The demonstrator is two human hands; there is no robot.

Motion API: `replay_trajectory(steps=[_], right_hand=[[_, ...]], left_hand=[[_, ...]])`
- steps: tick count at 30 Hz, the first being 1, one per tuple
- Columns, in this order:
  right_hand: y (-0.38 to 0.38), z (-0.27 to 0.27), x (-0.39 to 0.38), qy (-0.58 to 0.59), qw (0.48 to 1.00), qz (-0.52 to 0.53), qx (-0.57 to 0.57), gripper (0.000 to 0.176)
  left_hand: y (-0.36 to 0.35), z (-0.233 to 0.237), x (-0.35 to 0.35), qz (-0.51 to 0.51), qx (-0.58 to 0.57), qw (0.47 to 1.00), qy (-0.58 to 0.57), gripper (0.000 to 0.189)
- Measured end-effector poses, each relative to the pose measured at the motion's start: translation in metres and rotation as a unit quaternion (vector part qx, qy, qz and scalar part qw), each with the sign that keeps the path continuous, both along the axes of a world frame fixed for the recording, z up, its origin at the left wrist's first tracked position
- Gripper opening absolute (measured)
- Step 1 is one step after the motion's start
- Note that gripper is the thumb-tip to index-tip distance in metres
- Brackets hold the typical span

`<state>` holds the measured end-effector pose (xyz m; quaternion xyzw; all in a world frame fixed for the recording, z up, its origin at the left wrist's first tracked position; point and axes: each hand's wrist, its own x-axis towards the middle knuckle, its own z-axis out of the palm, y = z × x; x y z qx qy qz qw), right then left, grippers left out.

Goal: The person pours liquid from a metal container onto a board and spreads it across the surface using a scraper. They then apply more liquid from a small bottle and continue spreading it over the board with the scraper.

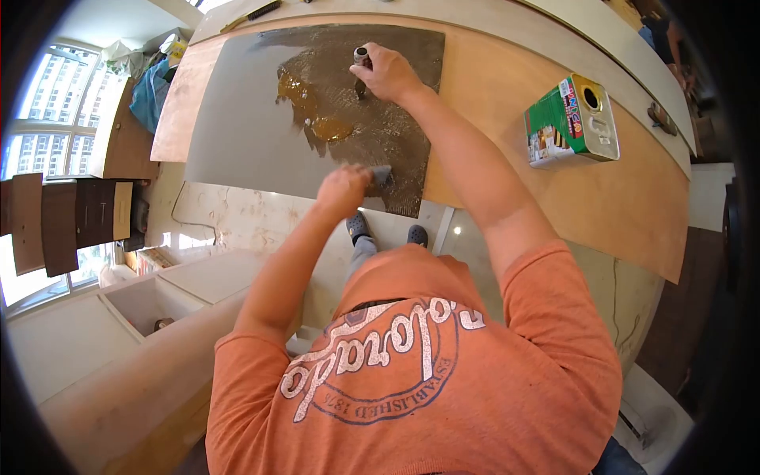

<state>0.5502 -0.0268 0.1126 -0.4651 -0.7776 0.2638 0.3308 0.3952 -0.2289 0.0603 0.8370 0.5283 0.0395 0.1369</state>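
Observation:
A grey sheet (pixel 245 119) lies on a larger wooden board. Dark wet adhesive covers its right part, and amber puddles (pixel 332 127) of glue stand near the middle. My left hand (pixel 342 192) is closed round a small flat spreader (pixel 381 174), whose blade is at the sheet's near edge on the right. Farther off, my right hand (pixel 388 73) grips an upright tool with a round metal end (pixel 361 54) over the coated area; its lower part is dark and hard to make out.
A green and white metal can (pixel 571 123) with an open mouth stands on the wooden board (pixel 507 190) at the right. Beyond it lies a small dark tool (pixel 662 118). A brush (pixel 263 10) rests at the far edge. Cabinet boxes (pixel 150 305) stand at the left.

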Motion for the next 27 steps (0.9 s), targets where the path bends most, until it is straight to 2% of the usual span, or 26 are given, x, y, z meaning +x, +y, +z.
replay_trajectory(steps=[2, 5, 8, 9, 12, 13, 15, 18, 21, 24, 27], right_hand=[[-0.001, 0.003, -0.001, -0.01, 1.0, -0.003, -0.01, 0.033], [0.001, 0.001, 0.002, -0.01, 1.0, -0.006, -0.011, 0.033], [0.001, 0.003, 0.002, -0.001, 1.0, 0.002, -0.013, 0.033], [0.002, 0.004, 0.002, 0.001, 1.0, 0.005, -0.015, 0.033], [0.002, 0.002, -0.001, 0.0, 1.0, -0.002, -0.016, 0.033], [0.002, 0.002, -0.003, -0.003, 1.0, -0.002, -0.018, 0.033], [0.003, 0.007, -0.004, -0.008, 1.0, -0.002, -0.017, 0.032], [0.001, 0.009, -0.005, 0.0, 1.0, -0.002, -0.006, 0.032], [0.001, 0.006, -0.004, -0.003, 1.0, 0.002, 0.017, 0.031], [-0.005, 0.006, 0.0, 0.001, 1.0, -0.014, 0.003, 0.031], [-0.005, 0.006, 0.004, 0.007, 1.0, -0.021, -0.017, 0.032]], left_hand=[[-0.032, 0.001, 0.01, -0.035, 0.026, 0.998, -0.033, 0.019], [-0.068, 0.014, 0.012, -0.061, -0.024, 0.997, -0.028, 0.019], [-0.096, 0.011, 0.0, -0.076, -0.111, 0.991, -0.008, 0.032], [-0.099, 0.016, -0.004, -0.076, -0.08, 0.992, -0.061, 0.032], [-0.085, 0.036, -0.019, 0.003, -0.023, 0.992, -0.125, 0.027], [-0.071, 0.042, -0.027, -0.003, 0.054, 0.99, -0.133, 0.03], [-0.036, 0.052, -0.036, 0.041, 0.082, 0.989, -0.111, 0.031], [0.007, 0.03, -0.042, 0.062, 0.144, 0.982, -0.109, 0.031], [-0.005, -0.01, -0.044, 0.035, 0.113, 0.992, -0.04, 0.032], [-0.03, 0.011, -0.037, 0.064, 0.104, 0.991, -0.06, 0.035], [-0.04, 0.013, -0.02, 0.083, 0.187, 0.976, -0.073, 0.04]])
